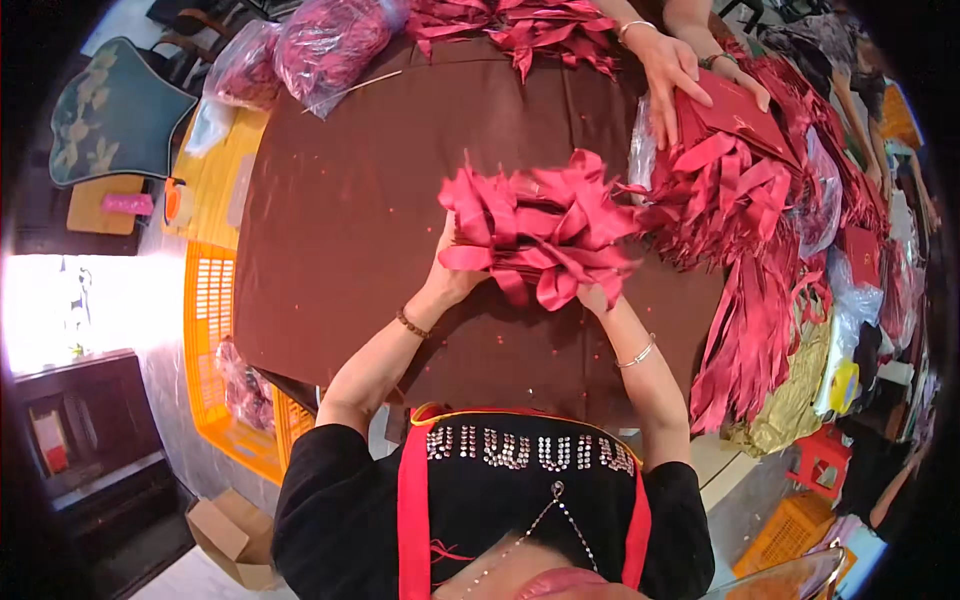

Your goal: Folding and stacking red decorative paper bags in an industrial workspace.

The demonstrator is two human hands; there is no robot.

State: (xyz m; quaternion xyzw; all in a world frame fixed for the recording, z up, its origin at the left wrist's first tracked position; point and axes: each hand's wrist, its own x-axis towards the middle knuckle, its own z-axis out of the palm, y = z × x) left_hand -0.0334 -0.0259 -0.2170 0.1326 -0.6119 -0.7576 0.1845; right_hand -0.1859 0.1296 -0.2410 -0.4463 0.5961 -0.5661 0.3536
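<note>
Over the brown-covered table I hold up a thick bundle of looped red ribbons. My left hand is closed on its left end, a beaded bracelet at the wrist. Toward the right end, my right hand grips the bundle from below, its fingers mostly hidden by the loops. Whether anything else lies under the ribbons I cannot tell. Beside the bundle's right side, another heap of red ribbons hangs from a stack of flat red pouches.
A co-worker's hands rest on the red pouches at the far right. Long red ribbons trail over the table's right edge. Plastic bags of red material sit far left. An orange crate stands left, an open cardboard box below it.
</note>
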